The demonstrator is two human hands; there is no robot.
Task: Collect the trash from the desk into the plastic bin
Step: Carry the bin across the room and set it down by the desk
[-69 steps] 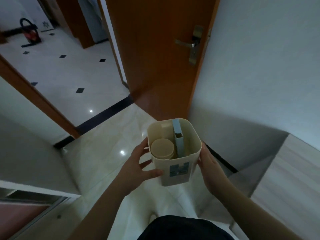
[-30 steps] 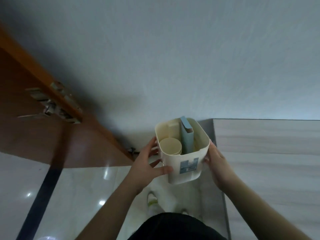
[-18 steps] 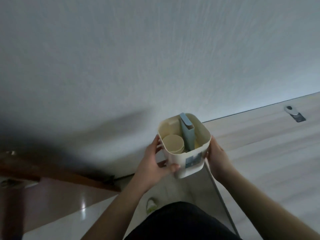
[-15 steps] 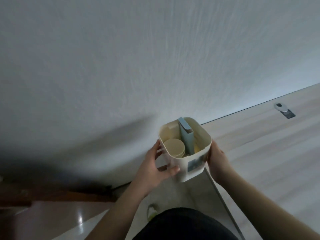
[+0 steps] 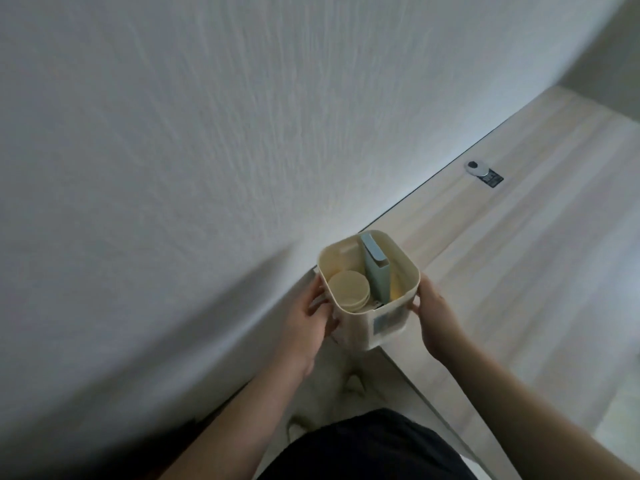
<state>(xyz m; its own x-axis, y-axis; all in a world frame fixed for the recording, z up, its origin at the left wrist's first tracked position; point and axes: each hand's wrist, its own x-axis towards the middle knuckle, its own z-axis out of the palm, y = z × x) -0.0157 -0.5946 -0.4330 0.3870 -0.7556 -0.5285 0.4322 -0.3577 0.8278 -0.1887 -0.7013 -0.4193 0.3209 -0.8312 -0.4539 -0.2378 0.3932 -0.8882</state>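
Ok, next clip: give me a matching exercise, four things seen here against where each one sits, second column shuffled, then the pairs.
Things:
1. plastic bin
2. blue box
3. round cream lid
4. small white and black device

Places:
A. lying on the desk near the wall
B. standing upright inside the bin, right of the round piece
C. held between the left hand and right hand, at the desk's corner
D. inside the bin, on its left side

Pairs: 1-C, 2-B, 3-D, 4-A
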